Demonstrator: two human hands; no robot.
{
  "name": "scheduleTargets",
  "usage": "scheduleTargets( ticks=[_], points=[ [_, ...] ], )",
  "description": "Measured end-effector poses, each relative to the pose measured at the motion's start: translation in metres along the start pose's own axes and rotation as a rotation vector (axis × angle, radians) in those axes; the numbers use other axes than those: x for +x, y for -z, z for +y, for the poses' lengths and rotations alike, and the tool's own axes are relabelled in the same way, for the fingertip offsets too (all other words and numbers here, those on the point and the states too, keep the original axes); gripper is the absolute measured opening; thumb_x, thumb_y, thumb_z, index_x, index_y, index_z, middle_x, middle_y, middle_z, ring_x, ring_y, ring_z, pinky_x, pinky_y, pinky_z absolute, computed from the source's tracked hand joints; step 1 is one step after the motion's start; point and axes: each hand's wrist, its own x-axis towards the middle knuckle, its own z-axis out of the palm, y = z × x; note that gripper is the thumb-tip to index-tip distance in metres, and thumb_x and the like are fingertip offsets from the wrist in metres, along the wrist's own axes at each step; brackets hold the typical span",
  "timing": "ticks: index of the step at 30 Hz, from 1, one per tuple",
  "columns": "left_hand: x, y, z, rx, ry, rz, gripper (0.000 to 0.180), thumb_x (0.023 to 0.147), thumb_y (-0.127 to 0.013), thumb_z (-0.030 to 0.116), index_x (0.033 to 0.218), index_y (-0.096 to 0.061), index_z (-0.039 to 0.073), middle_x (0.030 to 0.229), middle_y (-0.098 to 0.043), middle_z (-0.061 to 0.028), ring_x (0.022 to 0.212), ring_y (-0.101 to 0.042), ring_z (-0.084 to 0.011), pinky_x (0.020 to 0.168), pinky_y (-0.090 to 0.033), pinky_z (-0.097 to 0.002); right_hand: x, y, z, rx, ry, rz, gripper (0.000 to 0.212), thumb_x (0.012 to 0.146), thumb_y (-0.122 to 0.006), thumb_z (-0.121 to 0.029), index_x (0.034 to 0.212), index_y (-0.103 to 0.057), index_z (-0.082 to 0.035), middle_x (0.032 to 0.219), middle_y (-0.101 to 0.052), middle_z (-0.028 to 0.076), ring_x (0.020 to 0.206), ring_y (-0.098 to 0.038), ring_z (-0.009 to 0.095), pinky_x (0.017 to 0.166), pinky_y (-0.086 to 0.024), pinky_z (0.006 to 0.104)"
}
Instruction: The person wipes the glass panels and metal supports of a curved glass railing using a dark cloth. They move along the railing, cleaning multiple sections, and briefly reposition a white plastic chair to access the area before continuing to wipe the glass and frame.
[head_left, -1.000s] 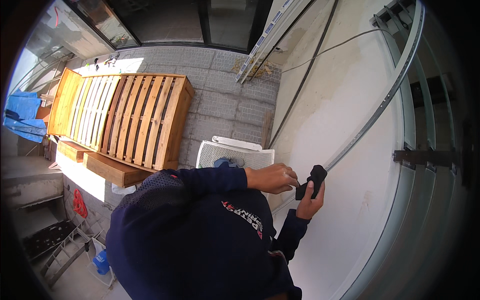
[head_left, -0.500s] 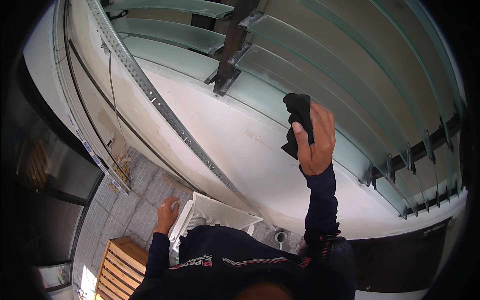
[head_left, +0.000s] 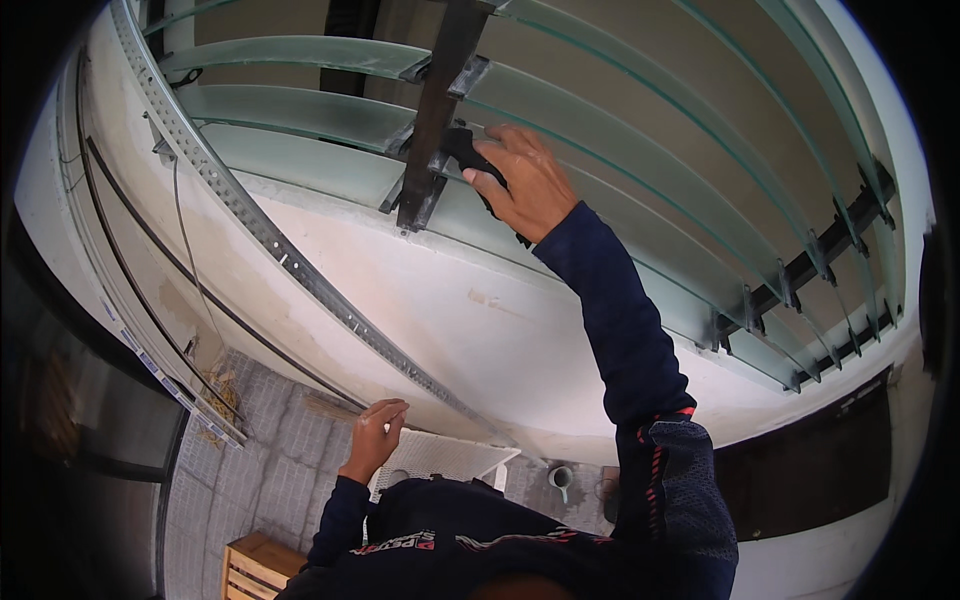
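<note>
My right hand [head_left: 528, 188] grips a crumpled black cloth [head_left: 468, 152], its fingers bent over it. The cloth touches the dark upright frame post [head_left: 432, 105] of a louvre window, beside the inner ends of the frosted glass slats [head_left: 590, 105]. Part of the cloth is hidden behind the fingers. Low on the left, my left hand [head_left: 376, 440] hangs with loosely bent fingers and nothing visible in it. Under it is a white perforated panel [head_left: 455, 452], partly covered by my body.
A perforated metal strip [head_left: 290, 258] slants down along the white wall [head_left: 400, 270]. Dark cables hang further left. A slatted wooden piece [head_left: 255, 570] stands at lower left on the paved floor [head_left: 260, 440]. A container with a handle [head_left: 560, 478] sits near the wall base.
My right hand has moved up and left with the black cloth, from a lower slat to the post. My left hand has shifted right. The view has turned somewhat.
</note>
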Motion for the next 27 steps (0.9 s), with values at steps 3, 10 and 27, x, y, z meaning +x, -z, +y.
scheduleTargets(
  ticks=[3, 10, 27],
  points=[
    [0.003, 0.004, 0.002, -0.072, 0.006, 0.011, 0.015, 0.087, -0.062, 0.005, 0.099, -0.070, 0.002, 0.100, -0.069, -0.0145, 0.090, -0.067, -0.0316, 0.079, -0.053, -0.0368, -0.004, 0.010, -0.001, 0.229, 0.200, -0.023, 0.033, 0.092, -0.058, -0.023, 0.110, -0.063, 0.004, 0.128, -0.055, 0.019, 0.123, -0.048, 0.036, 0.104, -0.039, 0.0428],
    [0.023, 0.020, 0.028, -0.191, -0.007, 0.148, 0.015, 0.089, -0.060, 0.002, 0.100, -0.070, 0.000, 0.099, -0.070, -0.0153, 0.088, -0.069, -0.0261, 0.076, -0.053, -0.0327, -0.001, 0.013, 0.014, -0.084, 0.105, 0.065, 0.041, 0.081, -0.054, 0.002, 0.120, -0.061, -0.007, 0.117, -0.062, 0.015, 0.103, -0.060, 0.035, 0.087, -0.050, 0.0415],
    [0.223, 0.023, 0.129, -0.242, -0.125, 0.537, 0.028, 0.087, -0.067, 0.013, 0.105, -0.056, -0.004, 0.093, -0.056, -0.0140, 0.068, -0.057, -0.0204, 0.062, -0.049, -0.0343, 0.033, -0.015, 0.027, 0.248, -0.410, -0.049, 0.030, 0.085, -0.068, -0.024, 0.109, -0.070, -0.006, 0.114, -0.064, 0.017, 0.097, -0.061, 0.030, 0.085, -0.047, 0.0364]
  ],
)
